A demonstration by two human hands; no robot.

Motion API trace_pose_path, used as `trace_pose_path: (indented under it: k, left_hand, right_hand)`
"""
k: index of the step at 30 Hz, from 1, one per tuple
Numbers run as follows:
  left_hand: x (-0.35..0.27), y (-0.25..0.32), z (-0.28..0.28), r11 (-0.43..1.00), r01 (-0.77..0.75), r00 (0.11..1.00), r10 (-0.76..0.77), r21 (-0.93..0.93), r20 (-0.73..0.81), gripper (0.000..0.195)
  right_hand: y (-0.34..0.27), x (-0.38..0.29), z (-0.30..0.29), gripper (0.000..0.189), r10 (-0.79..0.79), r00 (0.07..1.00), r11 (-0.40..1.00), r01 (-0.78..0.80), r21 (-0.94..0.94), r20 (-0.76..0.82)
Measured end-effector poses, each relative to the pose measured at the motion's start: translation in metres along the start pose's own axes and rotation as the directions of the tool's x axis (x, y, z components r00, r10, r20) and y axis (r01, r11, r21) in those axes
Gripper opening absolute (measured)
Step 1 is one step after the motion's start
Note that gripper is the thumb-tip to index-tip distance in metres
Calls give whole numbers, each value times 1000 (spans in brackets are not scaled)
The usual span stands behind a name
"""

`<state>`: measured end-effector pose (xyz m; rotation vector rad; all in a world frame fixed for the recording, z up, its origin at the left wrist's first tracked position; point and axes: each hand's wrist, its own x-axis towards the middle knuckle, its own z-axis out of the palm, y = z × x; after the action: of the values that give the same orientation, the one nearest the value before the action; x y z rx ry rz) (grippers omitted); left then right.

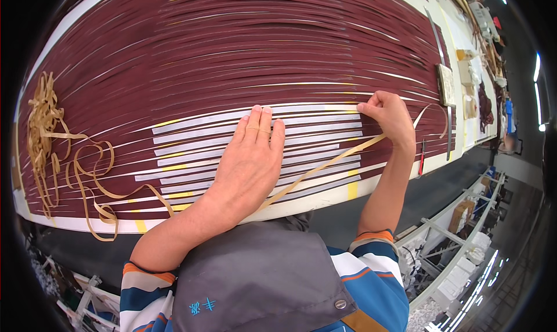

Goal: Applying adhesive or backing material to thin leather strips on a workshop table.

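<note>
My left hand (252, 162) lies flat, palm down, across grey-white strips (204, 123) set between narrow burgundy strips (243, 58) on the table. Its fingers are straight and hold nothing. Thumb and forefinger of my right hand (389, 116) are pinched together at the right end of the uppermost grey-white strip. A narrow beige tape (330, 162) slants from beneath the right hand toward my left forearm. Part of its run is hidden by that forearm. What exactly sits between the right fingertips is hard to see.
A heap of beige tape (43, 123) with loose loops lies at the left. At the right, a metal ruler (449, 136) lies under a pale block (445, 85), near a red-handled tool (421, 160). Shelving (452, 245) stands behind the table's near edge.
</note>
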<state>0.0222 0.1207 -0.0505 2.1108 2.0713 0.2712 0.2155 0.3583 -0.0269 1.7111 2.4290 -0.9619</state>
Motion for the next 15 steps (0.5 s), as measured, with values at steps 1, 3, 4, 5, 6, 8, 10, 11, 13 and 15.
trace_pose_path:
  k: [1,3,4,5,6,8,10,11,13,15]
  left_hand:
    - [0,2,0,1000,1,1000,-1,3,1,53]
    - [4,10,0,999,29,999,-30,39,16,53]
    - [9,15,0,999,30,999,-31,40,16,53]
    - [18,21,2,1000,-15,1000,15,-16,17,53]
    - [26,24,5,996,-58,998,60,-71,15,53]
    - [35,28,13,994,-94,996,94,-63,1,53]
    - [41,32,17,986,-152,988,151,-66,-14,53]
    - [40,32,17,988,-140,990,140,-63,-12,52]
    - [40,31,16,989,-132,991,132,-60,-8,51]
    - [41,30,15,990,-138,990,138,-36,-10,50]
  right_hand:
    - [0,1,1,30,-1,1000,1000,1,-4,0]
    - [0,0,1,30,9,1000,1000,-9,-11,-2]
    - [0,0,1,30,21,1000,1000,-21,-20,-4]
    - [0,-2,1,30,20,1000,1000,-20,-19,-5]
    - [0,-3,1,30,13,1000,1000,-13,-17,-8]
    - [0,-2,3,29,5,1000,1000,-5,-14,-14]
    - [3,-1,2,29,-37,999,999,37,-3,-3]
    - [8,0,-2,29,-28,1000,1000,28,-3,-9]
    - [18,5,-12,29,-68,998,998,67,-21,-20]
    - [44,14,-28,30,-35,998,997,31,-73,-50]
